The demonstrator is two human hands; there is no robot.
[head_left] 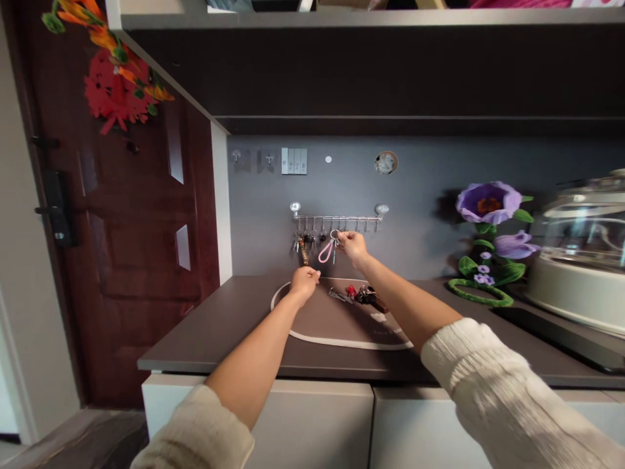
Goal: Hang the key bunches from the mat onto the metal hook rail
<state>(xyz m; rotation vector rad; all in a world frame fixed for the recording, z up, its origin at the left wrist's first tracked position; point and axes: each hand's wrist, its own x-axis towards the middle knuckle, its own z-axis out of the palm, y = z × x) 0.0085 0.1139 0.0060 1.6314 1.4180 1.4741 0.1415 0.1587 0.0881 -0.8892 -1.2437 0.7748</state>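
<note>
Against a grey back panel (424, 228), a pink-looped key ring (331, 246) is pinched by the fingers of the right hand (353, 246), just below a hook rail (342, 218). Whether anything is gripped by the left hand (303, 284), curled beneath a hanging brown keychain (303, 251), cannot be told. Loose keys (365, 295) are spread on the mat (312, 319). If a hook is missed, the ring could be dropped.
</note>
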